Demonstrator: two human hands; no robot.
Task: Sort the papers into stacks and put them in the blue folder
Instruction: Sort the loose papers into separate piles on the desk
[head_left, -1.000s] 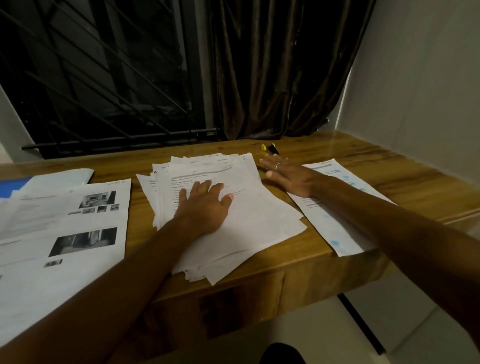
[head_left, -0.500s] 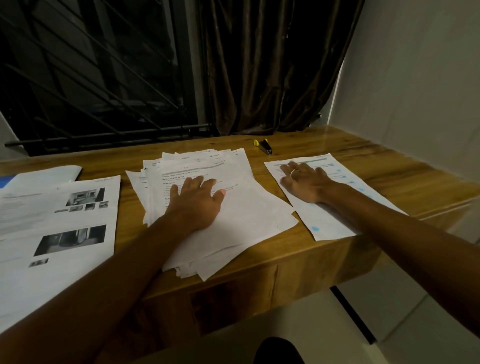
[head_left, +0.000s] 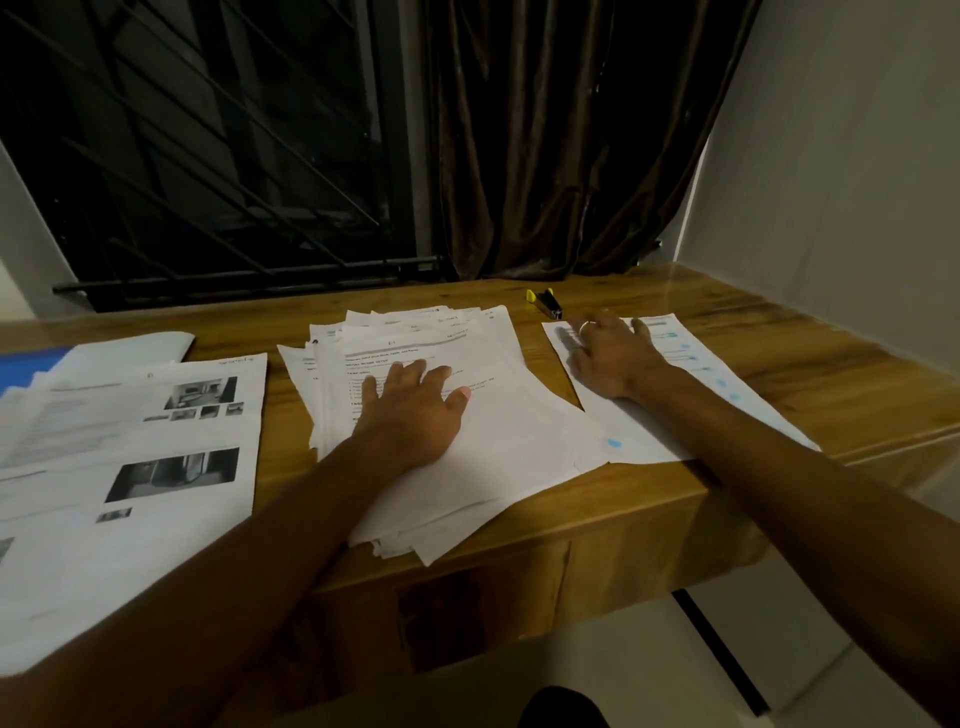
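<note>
- The sorting looks only partly done. Three groups lie on the tabletop (head_left: 789, 379): a stack of photo pages (head_left: 156, 467) at the left edge, a loose pile of text pages (head_left: 519, 431) in the middle that overhangs the near edge, and a single sheet with blue marks (head_left: 649, 436) toward the right edge.
- The left hand (head_left: 410, 415) presses flat on the middle pile, fingers straight and a little spread, gripping nothing.
- The right hand (head_left: 613, 358) lies flat on the blue-marked sheet, fingers stretched out, holding nothing.
- The blue folder (head_left: 26, 366) shows only as a strip at the far left edge, partly under papers. Whether anything is filed in it cannot be told.
- What is left, by my judgement: the fanned middle pile needs dividing, every stack needs squaring, and all of it must go into the folder.
- A small yellow-and-black item (head_left: 545, 302), perhaps a stapler, sits near the far edge, untouched.
</note>
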